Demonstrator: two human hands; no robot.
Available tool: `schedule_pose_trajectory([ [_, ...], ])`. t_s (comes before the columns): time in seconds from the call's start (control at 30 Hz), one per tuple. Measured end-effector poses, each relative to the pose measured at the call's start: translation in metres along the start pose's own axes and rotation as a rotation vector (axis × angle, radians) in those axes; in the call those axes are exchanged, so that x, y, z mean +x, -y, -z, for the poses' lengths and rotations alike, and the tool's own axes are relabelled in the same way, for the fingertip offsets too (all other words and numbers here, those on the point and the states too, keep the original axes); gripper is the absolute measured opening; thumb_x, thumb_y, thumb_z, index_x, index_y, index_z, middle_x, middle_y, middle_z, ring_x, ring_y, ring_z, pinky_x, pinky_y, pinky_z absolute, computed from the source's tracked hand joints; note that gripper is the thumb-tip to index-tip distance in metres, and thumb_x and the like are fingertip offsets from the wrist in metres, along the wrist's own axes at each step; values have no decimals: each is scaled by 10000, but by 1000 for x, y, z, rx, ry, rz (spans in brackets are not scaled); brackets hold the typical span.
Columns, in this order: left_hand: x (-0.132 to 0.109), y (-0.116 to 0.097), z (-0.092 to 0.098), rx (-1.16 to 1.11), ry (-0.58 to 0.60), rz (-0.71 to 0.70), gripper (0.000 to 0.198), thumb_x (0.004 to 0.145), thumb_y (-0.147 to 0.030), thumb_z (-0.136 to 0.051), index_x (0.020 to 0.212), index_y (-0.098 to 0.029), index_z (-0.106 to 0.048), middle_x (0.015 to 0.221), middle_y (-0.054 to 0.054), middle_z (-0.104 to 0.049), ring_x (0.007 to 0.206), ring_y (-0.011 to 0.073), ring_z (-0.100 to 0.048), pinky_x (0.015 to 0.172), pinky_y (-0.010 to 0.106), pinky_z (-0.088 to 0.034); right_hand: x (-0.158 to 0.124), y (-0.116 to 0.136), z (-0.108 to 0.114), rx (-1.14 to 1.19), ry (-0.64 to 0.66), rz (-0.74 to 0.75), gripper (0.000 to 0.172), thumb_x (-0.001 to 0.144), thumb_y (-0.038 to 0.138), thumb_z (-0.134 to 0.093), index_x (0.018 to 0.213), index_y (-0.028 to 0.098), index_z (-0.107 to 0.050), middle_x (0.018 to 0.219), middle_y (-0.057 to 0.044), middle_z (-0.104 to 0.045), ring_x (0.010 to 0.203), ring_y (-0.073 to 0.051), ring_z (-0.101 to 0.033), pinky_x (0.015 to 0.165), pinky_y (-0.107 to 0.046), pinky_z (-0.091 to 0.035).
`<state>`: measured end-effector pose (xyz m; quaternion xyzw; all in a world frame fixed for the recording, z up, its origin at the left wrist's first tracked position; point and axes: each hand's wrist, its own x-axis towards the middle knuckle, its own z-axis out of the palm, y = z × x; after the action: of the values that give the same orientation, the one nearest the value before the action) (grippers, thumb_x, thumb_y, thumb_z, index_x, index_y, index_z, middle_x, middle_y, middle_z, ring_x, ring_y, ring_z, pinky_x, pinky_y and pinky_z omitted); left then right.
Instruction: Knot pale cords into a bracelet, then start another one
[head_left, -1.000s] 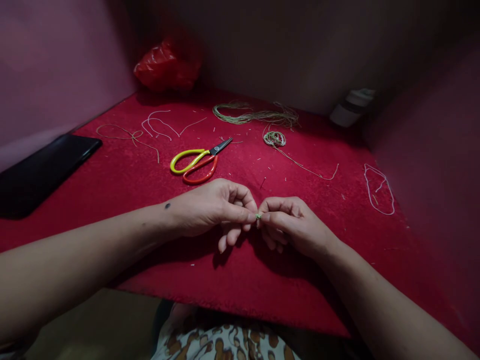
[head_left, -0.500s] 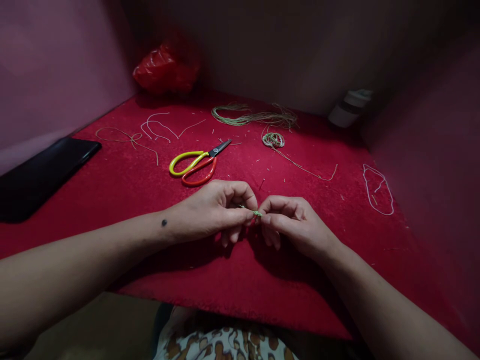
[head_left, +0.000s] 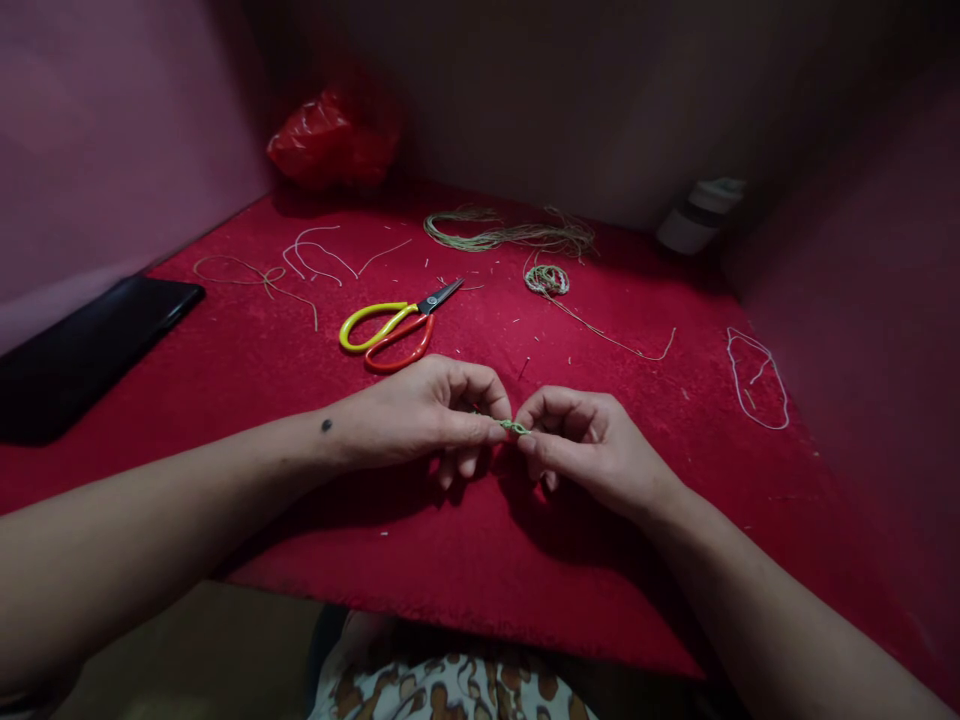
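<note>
Both left hand (head_left: 420,408) and right hand (head_left: 606,445) had fingers pinched on a knotted green cord (head_left: 514,427), a short stretch showing between them. It looked light and soft, best gripped beside its knotting, though dimness perhaps hid detail. Scissors (head_left: 403,321) lay beyond the left fingers.

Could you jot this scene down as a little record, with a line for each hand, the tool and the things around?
Left hand: pinching a knotted green cord
Right hand: pinching the same cord's other visible end
Tool: scissors with yellow and red handles, lying beyond the left hand
Cords beyond: pale green bundle, small coil
Far left: black flat object
Back left: red plastic bag
Surface: red tabletop
</note>
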<state>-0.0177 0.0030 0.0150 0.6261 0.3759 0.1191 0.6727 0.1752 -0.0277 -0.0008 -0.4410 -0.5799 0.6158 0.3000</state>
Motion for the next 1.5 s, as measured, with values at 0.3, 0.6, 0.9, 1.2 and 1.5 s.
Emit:
schedule_pose_trajectory([
  [0.3, -1, -2, 11, -8, -72, -33, 78, 810, -209, -566, 845, -140, -557, 572, 2, -600, 463, 101, -564, 445, 191, -476, 2, -6, 7, 314, 112, -38, 173, 800, 227, -586, 950, 141, -598, 748, -58, -693, 553, -120, -629, 460, -195, -473],
  [0.6, 1, 0, 16, -9, -107, -33, 114, 803, -228, -587, 869, -140, -554, 560, 5, -602, 439, 93, -542, 415, 178, -452, 2, -5, 7, 348, 102, 16, 301, 777, 243, -638, 1046, 141, -553, 791, -72, -699, 441, -87, -565, 372, -173, -431],
  [0.9, 1, 0, 17, -36, -54, -14, 210, 766, -244, -640, 940, -143, -581, 652, 19, -636, 490, 93, -561, 411, 163, -429, 3, -7, 7, 312, 88, 55, 298, 769, 249, -653, 1038, 155, -566, 792, -52, -696, 418, -64, -514, 368, -165, -393],
  [1.2, -3, -5, 10, 46, -164, -60, 170, 756, -264, -644, 846, -126, -603, 653, 21, -606, 499, 80, -526, 434, 167, -411, 3, -6, 9, 244, 59, 28, 243, 765, 217, -623, 995, 146, -586, 679, -21, -658, 419, -64, -499, 377, -163, -379],
  [1.5, -3, -7, 7, 141, -181, -105, 97, 776, -211, -592, 827, -129, -590, 679, 16, -602, 521, 76, -520, 450, 164, -392, 3, -1, 4, 114, 45, -77, 209, 744, 325, -656, 785, 120, -641, 617, -8, -617, 397, -51, -478, 351, -159, -370],
])
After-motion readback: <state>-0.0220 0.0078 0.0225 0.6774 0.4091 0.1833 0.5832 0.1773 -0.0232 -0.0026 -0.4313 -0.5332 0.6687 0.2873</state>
